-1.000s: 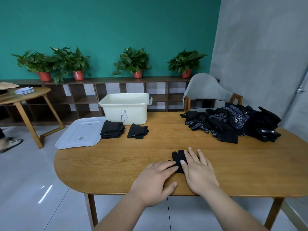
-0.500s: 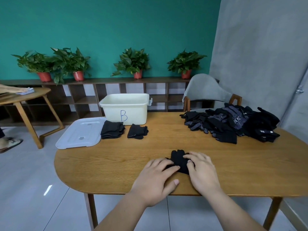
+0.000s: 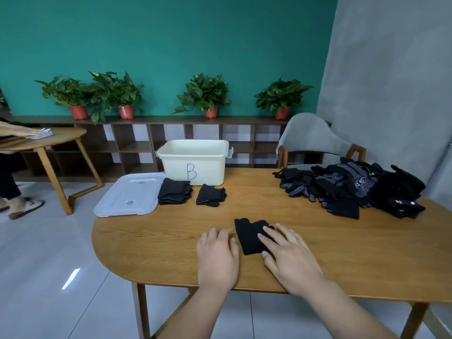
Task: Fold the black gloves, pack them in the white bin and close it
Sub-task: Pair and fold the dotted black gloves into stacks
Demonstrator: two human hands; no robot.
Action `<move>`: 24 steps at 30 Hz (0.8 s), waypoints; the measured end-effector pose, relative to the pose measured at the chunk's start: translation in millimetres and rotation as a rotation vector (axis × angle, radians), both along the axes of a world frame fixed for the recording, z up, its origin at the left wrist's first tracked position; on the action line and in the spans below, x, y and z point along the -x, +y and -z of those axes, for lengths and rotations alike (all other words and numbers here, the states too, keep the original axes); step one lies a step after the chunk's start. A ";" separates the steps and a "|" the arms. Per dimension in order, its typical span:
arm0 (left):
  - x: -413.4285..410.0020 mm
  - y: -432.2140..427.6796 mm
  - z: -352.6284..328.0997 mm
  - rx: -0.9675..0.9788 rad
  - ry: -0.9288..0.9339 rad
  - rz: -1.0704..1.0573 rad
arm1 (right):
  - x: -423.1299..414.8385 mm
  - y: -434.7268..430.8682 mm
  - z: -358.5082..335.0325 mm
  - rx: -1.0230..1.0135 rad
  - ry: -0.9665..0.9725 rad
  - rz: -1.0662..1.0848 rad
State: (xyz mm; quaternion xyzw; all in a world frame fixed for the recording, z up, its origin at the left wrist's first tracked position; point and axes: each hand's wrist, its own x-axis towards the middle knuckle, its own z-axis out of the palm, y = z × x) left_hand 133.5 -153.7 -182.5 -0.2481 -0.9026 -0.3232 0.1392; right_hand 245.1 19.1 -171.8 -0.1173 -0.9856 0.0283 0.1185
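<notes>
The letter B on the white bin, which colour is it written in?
Blue. The letter B on the white bin shows best in the head view.

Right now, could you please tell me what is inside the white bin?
Only the upper inner wall of the white bin shows, and it is bare. The floor is hidden behind the front wall, so any contents cannot be seen.

Before the bin point(image 3: 193, 165) lie a left stack point(image 3: 175, 192), seemingly touching the lid point(image 3: 127, 194) at its left, and a right stack point(image 3: 210, 195).
</notes>
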 end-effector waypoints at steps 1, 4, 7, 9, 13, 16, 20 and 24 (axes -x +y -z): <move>0.8 0.5 -0.1 -0.013 -0.008 -0.023 | 3.4 -1.7 -2.7 -0.007 -0.019 -0.002; 2.8 2.2 -0.6 -0.032 -0.046 -0.058 | 20.4 -9.8 -8.0 0.009 -0.042 -0.014; 7.0 1.5 -1.9 -0.059 -0.129 -0.059 | 38.7 -14.2 -8.9 0.040 -0.029 -0.044; 11.1 1.4 -6.8 -0.094 -0.201 -0.067 | 46.3 -13.1 -8.1 0.073 -0.022 -0.066; 27.3 5.6 -22.6 -0.032 -0.288 -0.086 | 48.6 -10.5 -2.4 0.119 0.024 -0.098; 46.5 5.9 -33.2 -0.014 -0.357 -0.039 | 47.8 -8.5 -1.3 0.144 0.038 -0.102; 60.3 6.1 -45.4 -0.008 -0.500 0.010 | 47.7 -5.8 -1.2 0.230 0.062 -0.106; 74.0 5.8 -54.2 -0.077 -0.550 0.034 | 48.2 3.1 1.0 0.444 0.197 -0.052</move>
